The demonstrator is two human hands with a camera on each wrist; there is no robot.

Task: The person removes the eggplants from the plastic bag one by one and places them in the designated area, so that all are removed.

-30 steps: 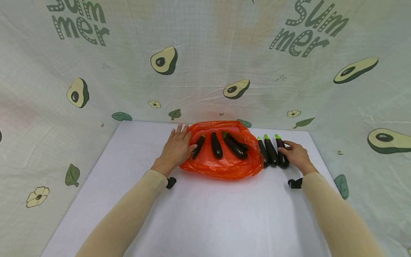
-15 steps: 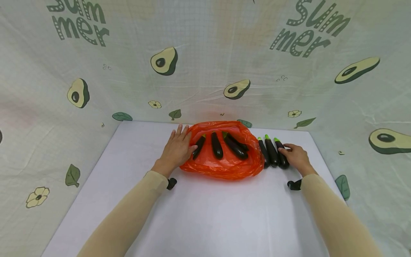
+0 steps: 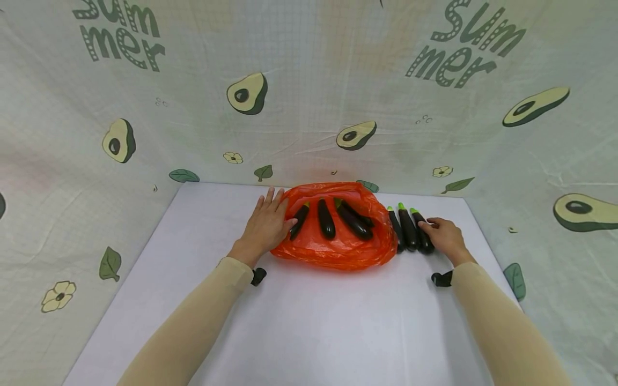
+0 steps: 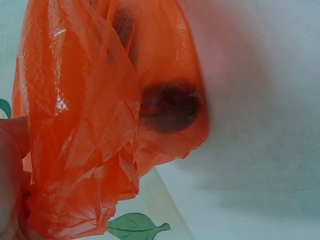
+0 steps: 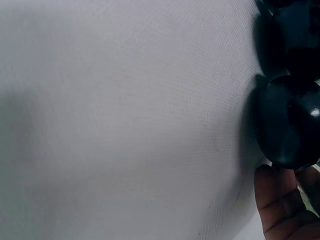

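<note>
An orange-red plastic bag (image 3: 333, 260) lies spread wide on the table, with several dark eggplants inside, one of them a long eggplant (image 3: 326, 220) in the middle. My left hand (image 3: 266, 222) rests on the bag's left rim, fingers straight and spread, thumb over the edge. The left wrist view shows the crumpled film (image 4: 80, 125) beside the hand. To the right of the bag stand three eggplants side by side, green stem ends away from me. My right hand (image 3: 445, 236) touches the outermost eggplant (image 3: 425, 241) from its right side; in the right wrist view, fingertips meet its rounded end (image 5: 287, 125).
The white table (image 3: 309, 327) ends in front of a cloth backdrop (image 3: 299, 107) printed with avocados and leaves. A second eggplant (image 3: 408, 230) stands close beside the outermost one. Black wrist cameras (image 3: 258, 276) sit below both hands.
The outermost eggplant's stem end has swung left, towards its neighbours. My right hand has shifted very slightly; the left hand and bag stay put.
</note>
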